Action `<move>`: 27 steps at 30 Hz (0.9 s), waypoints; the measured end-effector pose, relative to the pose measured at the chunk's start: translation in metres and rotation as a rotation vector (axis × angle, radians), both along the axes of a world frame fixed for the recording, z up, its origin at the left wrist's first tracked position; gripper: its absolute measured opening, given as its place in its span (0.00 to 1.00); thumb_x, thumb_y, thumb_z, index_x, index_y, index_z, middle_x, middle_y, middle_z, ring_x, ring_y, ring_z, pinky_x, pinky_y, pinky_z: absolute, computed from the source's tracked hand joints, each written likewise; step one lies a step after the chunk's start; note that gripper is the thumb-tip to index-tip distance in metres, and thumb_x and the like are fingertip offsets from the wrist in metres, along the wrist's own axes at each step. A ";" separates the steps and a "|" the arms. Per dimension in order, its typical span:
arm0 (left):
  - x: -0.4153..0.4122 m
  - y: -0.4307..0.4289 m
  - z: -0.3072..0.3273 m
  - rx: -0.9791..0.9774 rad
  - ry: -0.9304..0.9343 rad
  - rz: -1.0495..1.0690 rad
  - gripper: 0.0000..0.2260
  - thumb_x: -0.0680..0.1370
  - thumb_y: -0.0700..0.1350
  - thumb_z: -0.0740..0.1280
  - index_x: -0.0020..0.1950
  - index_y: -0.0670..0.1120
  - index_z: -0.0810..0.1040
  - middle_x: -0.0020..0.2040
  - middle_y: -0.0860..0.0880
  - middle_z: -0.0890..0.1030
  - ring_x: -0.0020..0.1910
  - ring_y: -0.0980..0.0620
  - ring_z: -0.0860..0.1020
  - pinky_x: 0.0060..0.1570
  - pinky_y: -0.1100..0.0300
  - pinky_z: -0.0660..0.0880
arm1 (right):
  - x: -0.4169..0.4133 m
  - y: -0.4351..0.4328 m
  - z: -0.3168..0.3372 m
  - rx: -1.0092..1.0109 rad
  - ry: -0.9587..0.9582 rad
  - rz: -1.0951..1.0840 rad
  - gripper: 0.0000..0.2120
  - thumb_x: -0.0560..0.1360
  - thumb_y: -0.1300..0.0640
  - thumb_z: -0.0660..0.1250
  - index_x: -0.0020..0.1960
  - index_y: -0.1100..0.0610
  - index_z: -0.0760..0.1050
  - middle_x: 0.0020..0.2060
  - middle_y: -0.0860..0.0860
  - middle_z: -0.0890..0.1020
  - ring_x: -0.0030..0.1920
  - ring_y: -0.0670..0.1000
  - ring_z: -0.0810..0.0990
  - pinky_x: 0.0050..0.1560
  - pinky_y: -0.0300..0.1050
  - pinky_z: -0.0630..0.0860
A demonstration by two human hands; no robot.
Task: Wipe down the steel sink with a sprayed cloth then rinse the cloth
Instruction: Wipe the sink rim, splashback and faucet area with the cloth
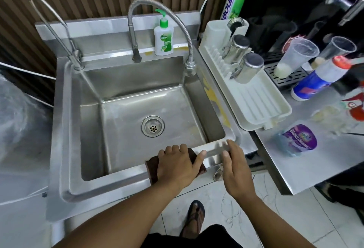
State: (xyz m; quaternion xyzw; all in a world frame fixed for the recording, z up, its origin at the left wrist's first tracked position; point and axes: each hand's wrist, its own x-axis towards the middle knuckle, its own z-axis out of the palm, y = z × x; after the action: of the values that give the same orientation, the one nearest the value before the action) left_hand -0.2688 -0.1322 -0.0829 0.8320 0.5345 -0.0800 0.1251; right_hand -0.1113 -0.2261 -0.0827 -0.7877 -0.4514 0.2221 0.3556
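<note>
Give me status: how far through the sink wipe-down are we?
Done: spraying can't be confirmed. The cleaner bottle stands on the counter, in neither hand.
In hand: the left hand presses the cloth on the front rim of the sink, with the right hand open beside it.
Left: yellow stains on the right rim, then rinsing. No water runs from the tap.

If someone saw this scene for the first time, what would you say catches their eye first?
The steel sink fills the middle of the view. At its front rim the left hand holds a brown cloth against the steel, with the right hand open just beside it. A green-capped soap bottle stands out on the back ledge.
</note>
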 end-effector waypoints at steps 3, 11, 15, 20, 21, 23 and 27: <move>0.033 -0.003 0.001 -0.005 -0.011 0.004 0.39 0.77 0.72 0.36 0.59 0.46 0.74 0.57 0.44 0.80 0.56 0.42 0.75 0.57 0.46 0.66 | 0.017 -0.003 0.006 0.032 0.042 -0.017 0.30 0.81 0.36 0.48 0.76 0.52 0.65 0.71 0.44 0.72 0.72 0.41 0.67 0.71 0.44 0.68; 0.123 -0.012 0.007 -0.047 -0.133 0.081 0.38 0.79 0.69 0.35 0.59 0.45 0.75 0.58 0.44 0.80 0.58 0.42 0.74 0.61 0.47 0.65 | 0.058 -0.001 0.021 0.133 0.036 -0.068 0.18 0.84 0.43 0.51 0.72 0.41 0.67 0.68 0.34 0.72 0.70 0.36 0.67 0.70 0.39 0.66; 0.161 -0.011 0.021 -0.212 -0.611 0.343 0.34 0.78 0.67 0.39 0.59 0.46 0.75 0.60 0.48 0.80 0.64 0.47 0.73 0.70 0.48 0.61 | 0.078 -0.007 0.017 0.064 -0.048 -0.099 0.27 0.82 0.37 0.48 0.75 0.50 0.67 0.71 0.45 0.73 0.72 0.45 0.68 0.71 0.51 0.68; 0.133 0.014 0.037 -0.440 -1.124 0.700 0.21 0.84 0.61 0.49 0.60 0.49 0.73 0.57 0.55 0.77 0.60 0.53 0.74 0.63 0.51 0.68 | 0.058 0.000 0.019 0.070 -0.258 -0.070 0.20 0.81 0.45 0.58 0.67 0.53 0.75 0.61 0.48 0.79 0.62 0.52 0.75 0.63 0.50 0.72; 0.121 0.019 0.033 -0.441 -1.124 0.727 0.20 0.83 0.61 0.51 0.60 0.50 0.75 0.56 0.53 0.79 0.59 0.51 0.76 0.64 0.48 0.71 | 0.047 0.005 0.018 0.025 -0.306 -0.029 0.20 0.81 0.44 0.58 0.67 0.53 0.76 0.60 0.49 0.79 0.61 0.54 0.76 0.61 0.52 0.73; 0.098 0.031 0.024 -0.430 -1.048 0.703 0.13 0.83 0.56 0.58 0.56 0.51 0.77 0.50 0.55 0.79 0.55 0.53 0.78 0.58 0.53 0.75 | 0.023 0.013 0.011 -0.149 -0.446 0.035 0.24 0.79 0.39 0.58 0.66 0.51 0.78 0.62 0.52 0.79 0.60 0.56 0.76 0.59 0.57 0.73; 0.066 0.058 0.008 -0.367 -0.927 0.717 0.09 0.81 0.49 0.65 0.57 0.47 0.79 0.51 0.51 0.82 0.53 0.51 0.80 0.49 0.60 0.71 | 0.011 0.025 0.004 -0.329 -0.612 0.061 0.25 0.76 0.38 0.57 0.61 0.52 0.82 0.61 0.57 0.81 0.57 0.62 0.76 0.55 0.63 0.74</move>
State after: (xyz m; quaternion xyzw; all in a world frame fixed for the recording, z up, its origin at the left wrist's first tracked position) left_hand -0.2032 -0.0743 -0.0749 0.5136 0.6486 0.2466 0.5047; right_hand -0.1000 -0.2010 -0.0783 -0.8507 -0.5185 0.0560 0.0654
